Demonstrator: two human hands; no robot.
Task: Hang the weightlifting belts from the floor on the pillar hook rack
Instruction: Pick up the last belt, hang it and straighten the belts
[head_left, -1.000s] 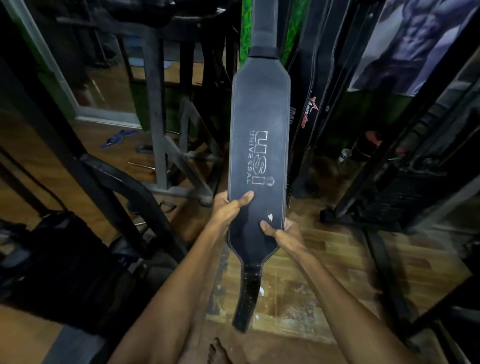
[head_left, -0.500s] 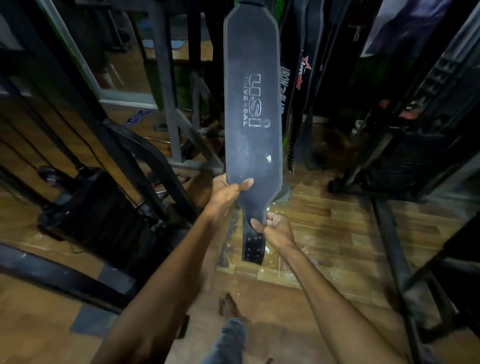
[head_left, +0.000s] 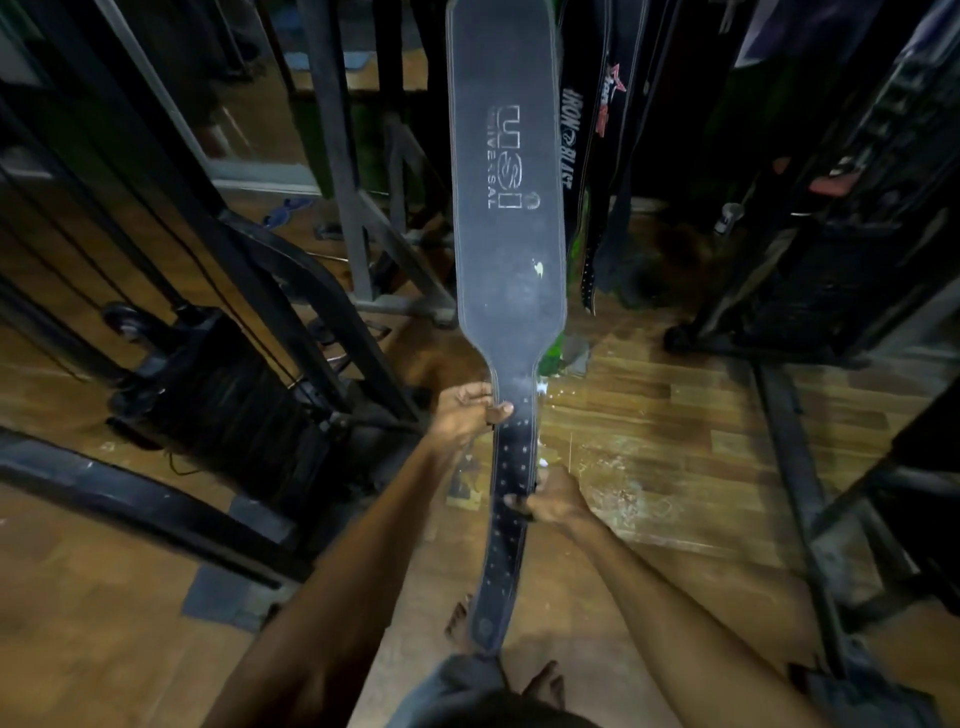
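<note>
A wide black weightlifting belt (head_left: 506, 208) marked USI UNIVERSAL stands upright in front of me, its top running out of the frame. My left hand (head_left: 465, 415) grips the belt's left edge where the wide part narrows into the strap. Lower down, my right hand (head_left: 550, 501) pinches the perforated strap from the right. The strap's end hangs near my feet. Other black belts (head_left: 587, 156) hang behind it on the right. The hook rack is out of view.
Black gym machine frames (head_left: 260, 291) and a weight stack (head_left: 228, 405) stand on the left. More machine frames (head_left: 810, 291) fill the right. A grey steel post (head_left: 337, 156) stands behind the belt. The floor is wood plank (head_left: 649, 441).
The belt has gone up, so more of its strap shows below. Both hands have slid down it, from the wide part to the narrow strap.
</note>
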